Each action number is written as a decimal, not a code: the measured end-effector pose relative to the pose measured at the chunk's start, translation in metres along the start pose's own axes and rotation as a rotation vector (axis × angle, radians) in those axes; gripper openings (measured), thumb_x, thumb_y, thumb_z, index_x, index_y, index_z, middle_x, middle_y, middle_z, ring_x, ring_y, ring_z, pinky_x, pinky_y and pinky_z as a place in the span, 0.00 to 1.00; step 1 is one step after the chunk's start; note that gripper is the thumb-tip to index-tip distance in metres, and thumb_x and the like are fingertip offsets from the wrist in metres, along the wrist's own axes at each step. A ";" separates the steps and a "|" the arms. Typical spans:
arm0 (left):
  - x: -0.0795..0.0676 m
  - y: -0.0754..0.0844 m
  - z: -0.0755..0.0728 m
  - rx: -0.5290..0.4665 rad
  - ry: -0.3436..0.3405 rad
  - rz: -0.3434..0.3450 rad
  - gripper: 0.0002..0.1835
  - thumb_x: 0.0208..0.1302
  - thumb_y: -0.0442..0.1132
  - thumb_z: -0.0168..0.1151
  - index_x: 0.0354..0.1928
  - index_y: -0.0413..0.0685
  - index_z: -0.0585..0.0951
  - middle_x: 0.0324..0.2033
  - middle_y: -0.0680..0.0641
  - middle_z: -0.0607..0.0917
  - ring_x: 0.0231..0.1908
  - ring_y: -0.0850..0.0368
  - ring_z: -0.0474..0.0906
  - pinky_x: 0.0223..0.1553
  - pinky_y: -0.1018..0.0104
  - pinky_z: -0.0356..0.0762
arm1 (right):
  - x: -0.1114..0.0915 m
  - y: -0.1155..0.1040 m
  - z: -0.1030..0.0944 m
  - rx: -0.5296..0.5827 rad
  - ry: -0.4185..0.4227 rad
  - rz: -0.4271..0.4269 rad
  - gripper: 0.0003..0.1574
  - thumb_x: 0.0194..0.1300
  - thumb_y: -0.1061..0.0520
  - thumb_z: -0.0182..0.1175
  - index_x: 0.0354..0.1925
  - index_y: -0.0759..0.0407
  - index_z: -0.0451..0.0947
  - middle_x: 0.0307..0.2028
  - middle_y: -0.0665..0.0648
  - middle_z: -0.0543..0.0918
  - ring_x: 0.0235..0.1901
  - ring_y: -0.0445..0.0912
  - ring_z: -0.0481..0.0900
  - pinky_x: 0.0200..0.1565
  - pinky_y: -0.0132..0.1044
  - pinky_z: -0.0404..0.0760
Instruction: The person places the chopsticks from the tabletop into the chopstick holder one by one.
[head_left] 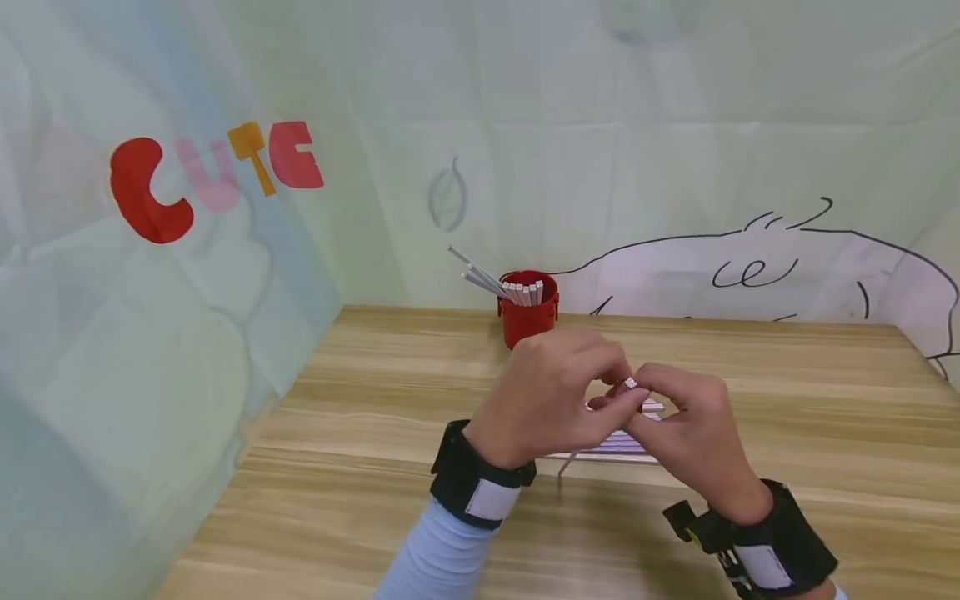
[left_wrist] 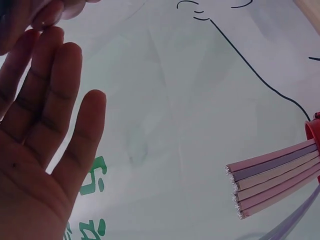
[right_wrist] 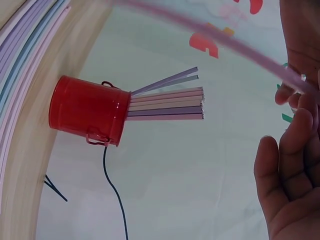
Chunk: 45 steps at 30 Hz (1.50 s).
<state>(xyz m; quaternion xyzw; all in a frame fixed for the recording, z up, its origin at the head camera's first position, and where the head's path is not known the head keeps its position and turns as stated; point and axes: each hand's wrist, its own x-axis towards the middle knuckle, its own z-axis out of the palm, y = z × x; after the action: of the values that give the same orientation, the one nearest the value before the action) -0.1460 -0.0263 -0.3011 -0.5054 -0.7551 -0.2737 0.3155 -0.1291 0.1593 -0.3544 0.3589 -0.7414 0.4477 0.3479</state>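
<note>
Fingertips of my left hand (head_left: pixel 558 392) and right hand (head_left: pixel 697 429) meet above the table, pinching a thin stick near its rough white end (head_left: pixel 631 382). Its lower part (head_left: pixel 570 463) slants down below the left hand. In the right wrist view the stick (right_wrist: pixel 235 49) looks pink and blurred, running to the right hand's (right_wrist: pixel 295 175) fingertips. Beneath the hands lie several long pastel sticks (head_left: pixel 618 447), partly hidden. A red bucket (head_left: pixel 521 325) behind the left hand holds more sticks (right_wrist: pixel 165 104) standing upright or leaning out.
The wood-grained table (head_left: pixel 360 400) ends at a pale printed cloth backdrop (head_left: pixel 480 167) at the back and left. Black straps (head_left: pixel 480 492) circle both wrists. In the right wrist view, the bucket's small side handles (right_wrist: pixel 95 139) show.
</note>
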 end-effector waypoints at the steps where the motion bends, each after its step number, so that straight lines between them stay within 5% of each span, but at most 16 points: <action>1: 0.000 0.000 0.000 -0.005 -0.003 -0.005 0.08 0.61 0.43 0.70 0.28 0.49 0.83 0.23 0.56 0.80 0.26 0.68 0.72 0.29 0.82 0.66 | 0.000 -0.001 0.000 -0.001 -0.005 0.010 0.09 0.65 0.53 0.70 0.29 0.54 0.83 0.24 0.46 0.82 0.23 0.36 0.73 0.28 0.26 0.73; 4: 0.000 -0.001 -0.002 -0.023 -0.002 -0.016 0.07 0.63 0.42 0.70 0.30 0.48 0.83 0.25 0.56 0.82 0.28 0.68 0.74 0.32 0.83 0.68 | -0.001 -0.004 -0.001 -0.012 -0.027 0.060 0.05 0.61 0.60 0.72 0.32 0.55 0.84 0.25 0.45 0.82 0.24 0.36 0.74 0.30 0.26 0.75; 9: 0.000 -0.005 -0.011 -0.075 0.059 -0.030 0.07 0.63 0.40 0.71 0.37 0.44 0.86 0.32 0.52 0.86 0.33 0.66 0.79 0.41 0.81 0.74 | -0.001 -0.004 -0.001 -0.024 -0.070 0.119 0.14 0.52 0.69 0.75 0.34 0.55 0.85 0.26 0.44 0.82 0.26 0.37 0.77 0.30 0.27 0.77; 15: -0.004 -0.012 -0.029 -0.098 0.236 -0.074 0.10 0.61 0.33 0.72 0.43 0.37 0.84 0.34 0.46 0.87 0.33 0.59 0.82 0.40 0.74 0.80 | 0.000 0.001 0.004 -0.036 -0.161 0.124 0.15 0.51 0.68 0.77 0.34 0.51 0.86 0.28 0.40 0.84 0.25 0.34 0.78 0.30 0.27 0.79; 22: -0.013 -0.024 -0.048 0.015 0.438 -0.141 0.13 0.59 0.29 0.72 0.45 0.32 0.81 0.37 0.40 0.87 0.35 0.51 0.84 0.41 0.64 0.84 | -0.002 0.002 0.009 -0.084 -0.259 0.188 0.11 0.54 0.62 0.77 0.35 0.50 0.87 0.29 0.38 0.83 0.25 0.35 0.77 0.30 0.30 0.80; 31: -0.016 -0.031 -0.055 0.119 0.658 -0.173 0.11 0.62 0.33 0.71 0.42 0.32 0.82 0.34 0.40 0.86 0.33 0.49 0.84 0.39 0.57 0.85 | -0.006 0.004 0.013 -0.138 -0.362 0.250 0.06 0.58 0.57 0.75 0.35 0.51 0.87 0.28 0.38 0.82 0.26 0.35 0.76 0.30 0.32 0.81; 45: -0.021 -0.051 -0.052 0.189 0.754 -0.230 0.12 0.59 0.30 0.73 0.43 0.34 0.84 0.36 0.40 0.86 0.36 0.48 0.84 0.42 0.61 0.85 | -0.008 0.008 0.017 -0.184 -0.458 0.311 0.07 0.60 0.53 0.74 0.36 0.52 0.87 0.28 0.39 0.82 0.25 0.35 0.75 0.29 0.31 0.80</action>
<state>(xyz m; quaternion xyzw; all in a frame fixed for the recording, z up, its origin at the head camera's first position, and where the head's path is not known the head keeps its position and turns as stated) -0.1771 -0.0945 -0.2880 -0.2508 -0.6599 -0.4028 0.5826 -0.1355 0.1483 -0.3708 0.2997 -0.8842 0.3339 0.1298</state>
